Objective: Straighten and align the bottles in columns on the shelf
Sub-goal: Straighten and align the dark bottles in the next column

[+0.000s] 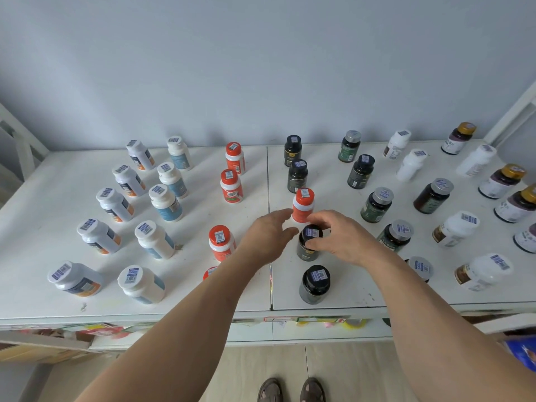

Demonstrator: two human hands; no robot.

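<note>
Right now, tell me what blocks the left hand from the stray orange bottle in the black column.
Nothing visible blocks it. The left hand is open, its fingers right beside the orange bottle. The right hand grips the black bottle just in front.

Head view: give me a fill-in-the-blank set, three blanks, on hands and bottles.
1. The right hand grips a bottle with a ____ cap.
2. The orange bottle stands in the column of ____ bottles.
3. The left hand holds ____.

Missing: black; black; nothing
</note>
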